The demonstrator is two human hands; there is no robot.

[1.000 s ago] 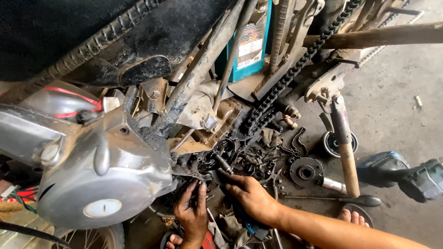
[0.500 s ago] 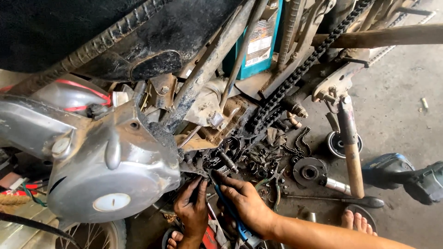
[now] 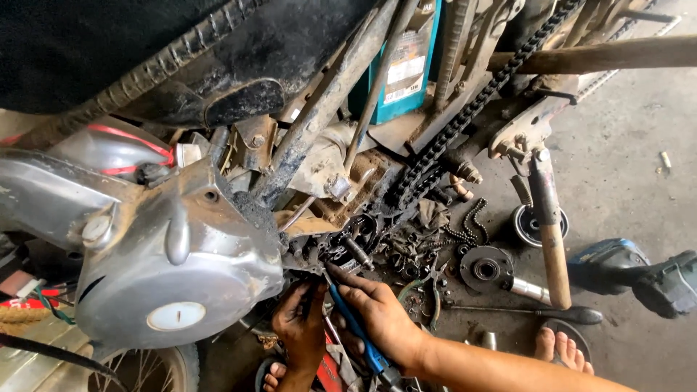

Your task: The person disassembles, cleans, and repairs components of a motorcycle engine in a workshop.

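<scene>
Right hand (image 3: 377, 308) wraps a blue-handled tool (image 3: 356, 323), tip angled up under the grey engine cover (image 3: 174, 268). Left hand (image 3: 301, 330), fingers curled, steadies parts just beside the tip. Loose chain (image 3: 450, 141) hangs above scattered parts on the floor (image 3: 632, 167).

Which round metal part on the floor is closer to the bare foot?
The flat disc with the centre hole. It lies just above the long dark tool near the foot. The other, a dark ring-shaped part, sits farther up, behind the wooden handle.
</scene>
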